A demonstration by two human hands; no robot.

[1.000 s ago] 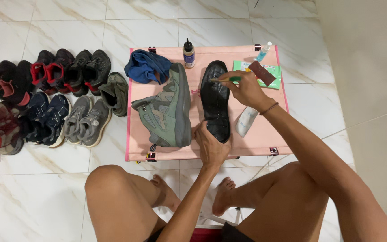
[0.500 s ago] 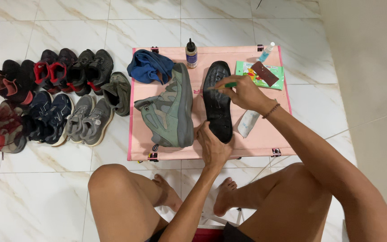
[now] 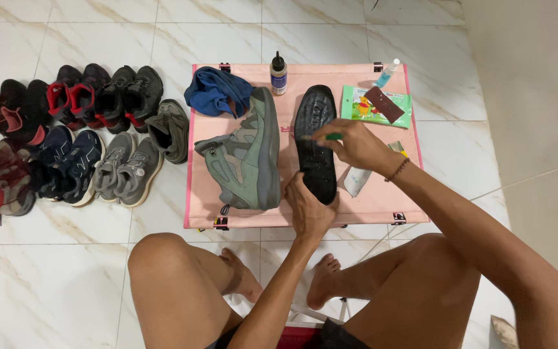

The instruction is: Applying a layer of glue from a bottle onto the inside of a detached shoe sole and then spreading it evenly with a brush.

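Note:
A black shoe sole (image 3: 315, 139) lies lengthwise on a low pink table (image 3: 382, 194). My left hand (image 3: 309, 208) grips its near end. My right hand (image 3: 355, 145) holds a small green-handled tool (image 3: 325, 136) with its tip against the middle of the sole. A grey-green high-top shoe (image 3: 245, 155) lies on its side just left of the sole.
On the table: blue cloth (image 3: 216, 91), small dark bottle (image 3: 278, 72), green wipes pack (image 3: 376, 106) with a brown block on it, small spray bottle (image 3: 387, 72), white tube (image 3: 356, 181). Several pairs of shoes (image 3: 72, 139) lie on the tile floor at left. My bare knees and feet sit below.
My right hand with the tool has moved down the sole, from its far end toward the middle. My left hand keeps hold of the near end.

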